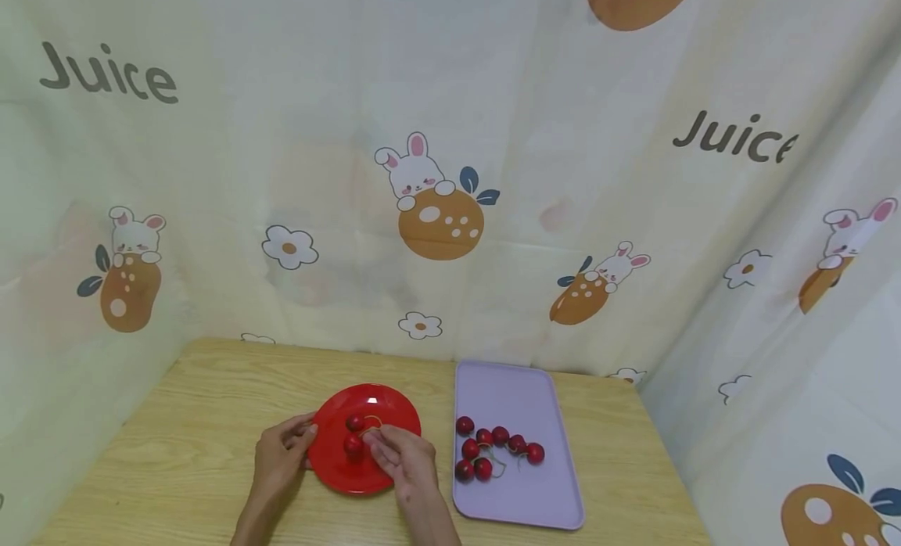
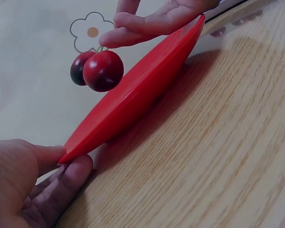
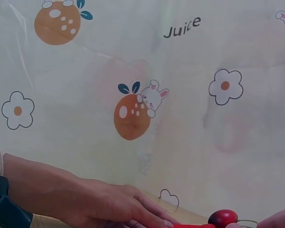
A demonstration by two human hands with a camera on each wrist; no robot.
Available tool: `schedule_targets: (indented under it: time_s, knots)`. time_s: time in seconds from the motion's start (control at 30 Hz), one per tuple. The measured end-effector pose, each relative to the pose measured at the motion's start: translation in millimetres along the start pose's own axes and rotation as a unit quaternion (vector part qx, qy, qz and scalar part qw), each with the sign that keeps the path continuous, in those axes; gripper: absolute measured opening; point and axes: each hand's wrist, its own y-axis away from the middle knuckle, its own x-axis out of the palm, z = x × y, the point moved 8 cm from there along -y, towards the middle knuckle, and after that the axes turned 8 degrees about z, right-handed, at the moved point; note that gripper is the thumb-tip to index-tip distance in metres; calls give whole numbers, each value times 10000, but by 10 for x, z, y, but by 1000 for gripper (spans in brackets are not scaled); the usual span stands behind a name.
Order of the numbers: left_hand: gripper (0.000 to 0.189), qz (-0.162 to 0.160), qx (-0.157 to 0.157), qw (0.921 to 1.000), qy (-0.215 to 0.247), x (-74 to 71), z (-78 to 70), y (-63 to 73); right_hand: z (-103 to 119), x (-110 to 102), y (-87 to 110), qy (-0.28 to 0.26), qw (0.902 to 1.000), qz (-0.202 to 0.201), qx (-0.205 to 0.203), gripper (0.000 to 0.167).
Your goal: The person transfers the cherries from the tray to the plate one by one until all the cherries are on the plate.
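Note:
A round red plate (image 1: 338,477) stands on the table, its left rim pinched between the thumb and fingers of my left hand (image 1: 277,458). In the left wrist view the thumb lies on top of the rim and the fingers are under it. Above the plate, my right hand (image 1: 410,461) pinches the thin green stems of two dark red cherries (image 2: 103,71). Those cherries hang just over the plate's surface in the left wrist view. The right wrist view shows one cherry (image 3: 223,218) and only the fingertips of the right hand (image 3: 278,221).
A lilac tray (image 1: 517,491) lies right of the plate, with several cherries (image 1: 500,436) and their stems on its left and middle part. The wood-grain table (image 1: 211,421) is bounded by a printed curtain (image 1: 338,178) at the back and sides.

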Motion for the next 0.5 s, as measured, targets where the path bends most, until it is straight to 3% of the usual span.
schedule_targets:
  time_s: [0.5]
  knots:
    - [32, 55, 18, 9999, 98, 0, 15, -7, -24, 131, -27, 172, 9996, -64, 191, 27]
